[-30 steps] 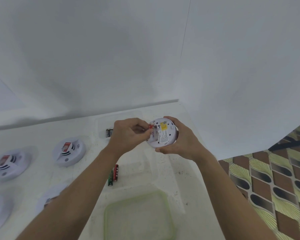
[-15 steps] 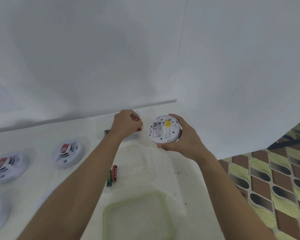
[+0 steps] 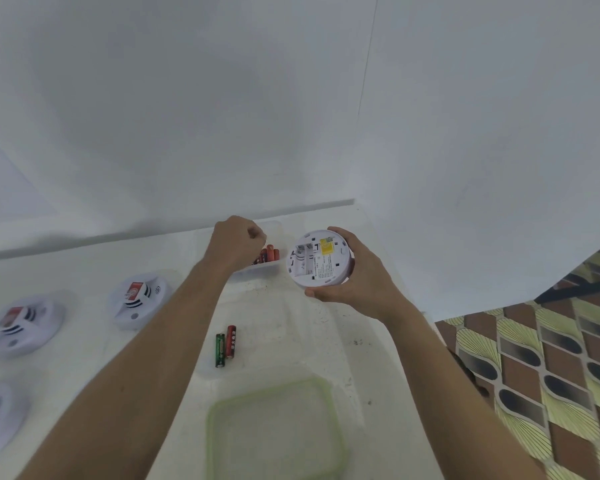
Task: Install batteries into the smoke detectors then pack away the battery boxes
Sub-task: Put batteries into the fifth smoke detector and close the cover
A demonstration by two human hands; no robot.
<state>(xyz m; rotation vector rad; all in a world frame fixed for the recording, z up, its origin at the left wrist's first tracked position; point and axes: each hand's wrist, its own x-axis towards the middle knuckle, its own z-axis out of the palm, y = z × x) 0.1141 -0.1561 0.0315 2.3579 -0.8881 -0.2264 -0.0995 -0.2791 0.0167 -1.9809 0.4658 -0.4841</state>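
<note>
A: What changed?
B: The left hand (image 3: 238, 244) has left the smoke detector (image 3: 317, 259) and is now over the battery box (image 3: 257, 270), fingers curled above the red batteries (image 3: 269, 254). Can't tell if it's pinching one, the knuckles hide it.
A: Meaning?
B: Probably fetching a cell. The bay looks unfilled.
A: Detector?
B: Held up, back side showing, rim gripped by the right hand (image 3: 357, 282), just right of the left hand.

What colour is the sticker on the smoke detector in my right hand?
The sticker on the smoke detector is yellow, head view.
</note>
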